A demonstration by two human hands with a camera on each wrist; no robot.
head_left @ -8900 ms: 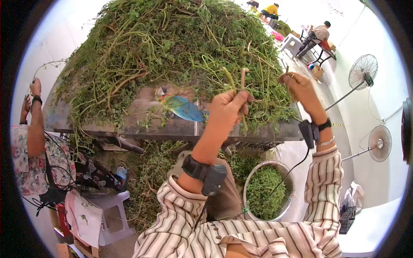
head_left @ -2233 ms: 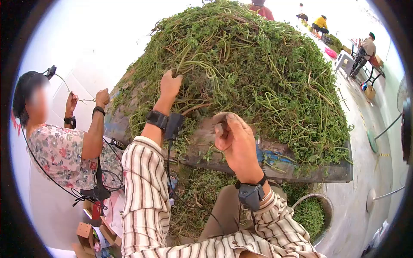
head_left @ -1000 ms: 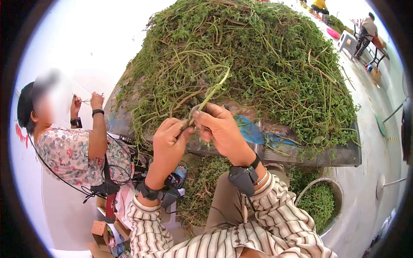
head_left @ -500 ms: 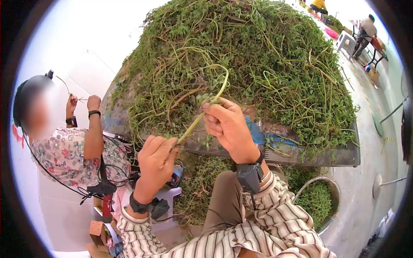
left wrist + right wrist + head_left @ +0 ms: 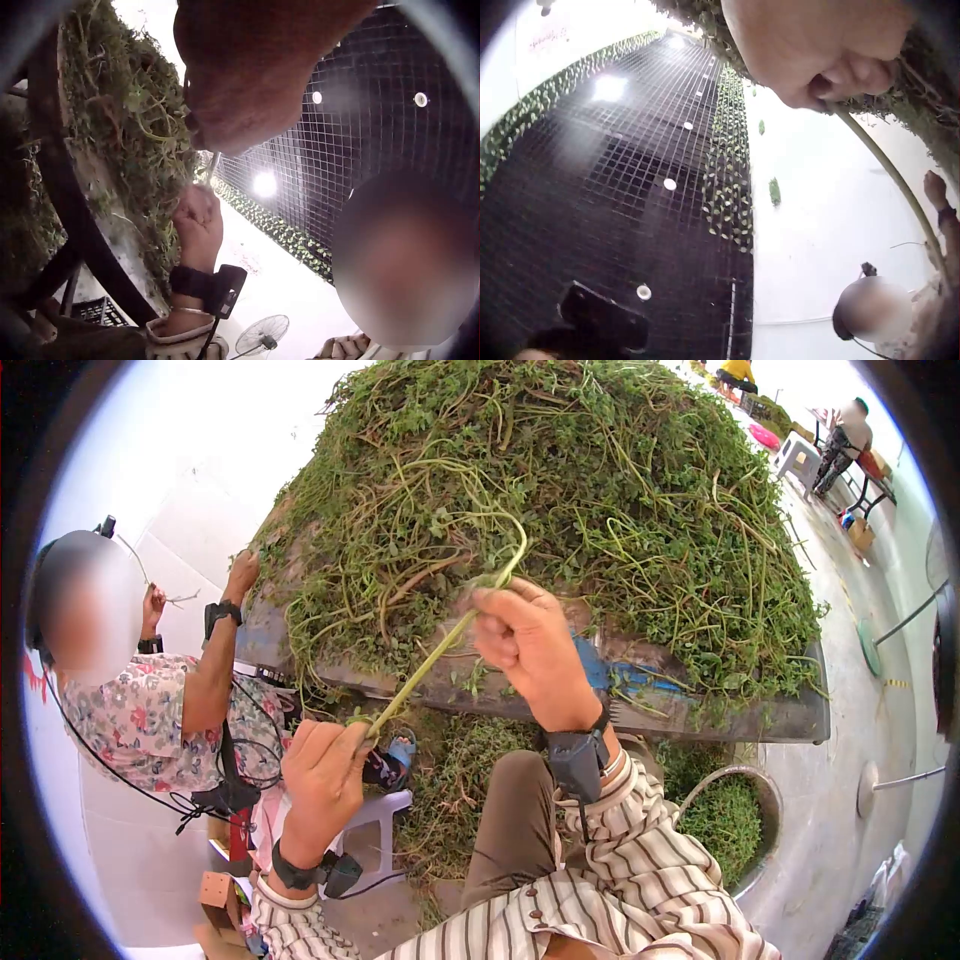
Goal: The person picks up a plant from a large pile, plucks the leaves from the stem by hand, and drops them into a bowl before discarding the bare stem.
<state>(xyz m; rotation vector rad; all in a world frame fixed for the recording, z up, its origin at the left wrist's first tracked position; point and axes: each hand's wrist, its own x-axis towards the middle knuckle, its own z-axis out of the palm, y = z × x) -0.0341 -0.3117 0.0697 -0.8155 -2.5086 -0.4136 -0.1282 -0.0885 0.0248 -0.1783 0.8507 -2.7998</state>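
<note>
- Between my hands, the stem I'm pinching looks smooth, pale green
- Beyond my right hand, the tabletop looks worn, matt metal
- Below it, a shiny metal bowl
- My striped cloth sleeve

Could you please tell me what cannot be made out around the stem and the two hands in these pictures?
- Stem: its lower end, head view, hidden inside the left hand.
- Its upper end, head view, lost in the pile of greens past the right hand.
- Left hand fingertips, left wrist view: too close, blurred.
- Metal bowl: partly hidden behind the striped sleeve.
</note>
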